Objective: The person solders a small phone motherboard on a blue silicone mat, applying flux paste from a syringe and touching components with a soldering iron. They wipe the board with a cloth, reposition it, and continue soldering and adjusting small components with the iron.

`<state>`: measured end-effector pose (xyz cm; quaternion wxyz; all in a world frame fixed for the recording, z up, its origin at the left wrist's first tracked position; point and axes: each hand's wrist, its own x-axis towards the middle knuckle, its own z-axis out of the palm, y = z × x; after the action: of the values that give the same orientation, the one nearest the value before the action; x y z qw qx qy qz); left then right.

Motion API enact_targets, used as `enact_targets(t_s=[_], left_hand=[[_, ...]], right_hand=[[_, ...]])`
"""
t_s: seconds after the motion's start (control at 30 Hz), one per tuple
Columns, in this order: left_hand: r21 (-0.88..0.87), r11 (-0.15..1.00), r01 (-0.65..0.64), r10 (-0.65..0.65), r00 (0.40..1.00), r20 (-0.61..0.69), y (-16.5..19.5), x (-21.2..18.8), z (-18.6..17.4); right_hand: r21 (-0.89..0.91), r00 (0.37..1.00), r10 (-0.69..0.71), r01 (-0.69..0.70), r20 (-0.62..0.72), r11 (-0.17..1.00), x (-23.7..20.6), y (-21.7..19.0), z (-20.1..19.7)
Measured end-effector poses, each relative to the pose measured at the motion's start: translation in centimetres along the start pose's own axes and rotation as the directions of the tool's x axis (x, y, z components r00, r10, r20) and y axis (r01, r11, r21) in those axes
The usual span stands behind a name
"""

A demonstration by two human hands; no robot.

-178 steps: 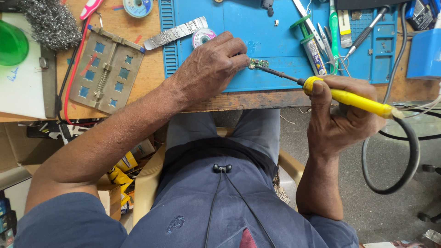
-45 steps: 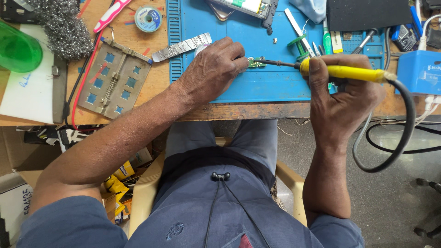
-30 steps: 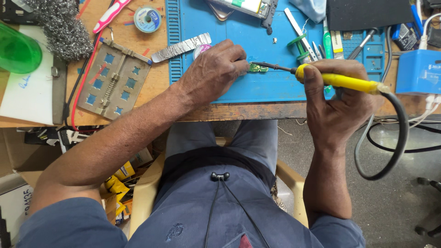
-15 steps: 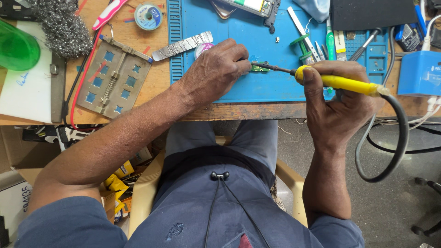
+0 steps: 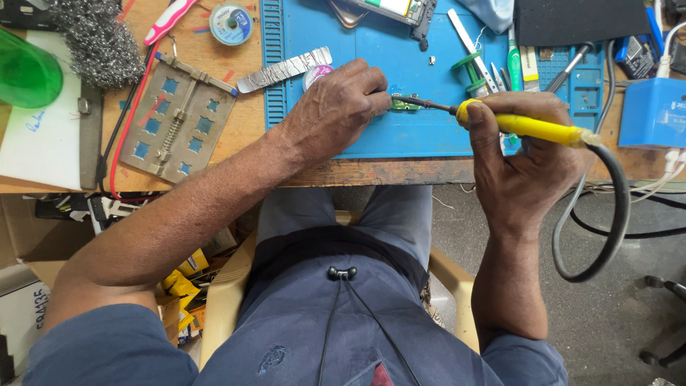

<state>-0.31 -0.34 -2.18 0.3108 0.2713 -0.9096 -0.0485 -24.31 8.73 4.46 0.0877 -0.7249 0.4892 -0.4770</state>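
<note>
The person sits at the table (image 5: 214, 161) with the right hand (image 5: 525, 161) wrapped around the yellow handle of a soldering iron (image 5: 529, 129), fingers closed on it, the dark tip reaching left to a small green circuit board (image 5: 404, 104). The left hand (image 5: 336, 107) lies knuckles-up on the blue work mat (image 5: 421, 136), its fingertips pressed onto the board's left edge, pinning it flat to the mat near the front of the table.

To do this well, I'd say the holding fingers should stay low and clear of the hot tip while keeping the board from sliding, and the iron hand wants bracing against the table edge so the tip touches one joint only. The black cord (image 5: 607, 214) looping off the handle's end hangs free beside the knee; it looks able to tug the iron if it catches.

The table is wooden and crowded: a metal board-holder jig (image 5: 179, 118) left of the mat, a wad of steel wool (image 5: 96, 39) behind it, a solder spool (image 5: 231, 14), a green cup (image 5: 28, 71), tweezers (image 5: 468, 43) and pens at the mat's far side, a blue box (image 5: 654, 114) to the right. Below is a grey floor (image 5: 629, 314) with cables, and boxes under the table's left end.
</note>
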Motion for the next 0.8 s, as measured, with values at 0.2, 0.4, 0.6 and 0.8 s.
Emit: enact_targets(t_s=[0.2,0.4,0.6,0.8], left_hand=[[0.016,1.000,0.005,-0.005,1.000,0.001,0.01,0.06,0.07],[0.005,1.000,-0.002,0.002,1.000,-0.011,-0.02,0.00,0.00],[-0.010,1.000,0.010,-0.010,1.000,0.004,0.06,0.01,-0.03],[-0.015,1.000,0.011,-0.010,1.000,0.005,0.14,-0.01,-0.22]], right_hand=[[0.117,0.997,0.005,0.004,-0.077,0.993,0.11,0.36,-0.09],[0.036,1.000,-0.014,0.015,-0.013,0.999,0.12,0.24,-0.09],[-0.012,0.998,-0.063,0.063,0.002,0.998,0.40,0.53,0.10],[-0.093,0.998,-0.057,0.059,0.017,0.994,0.40,0.32,-0.07]])
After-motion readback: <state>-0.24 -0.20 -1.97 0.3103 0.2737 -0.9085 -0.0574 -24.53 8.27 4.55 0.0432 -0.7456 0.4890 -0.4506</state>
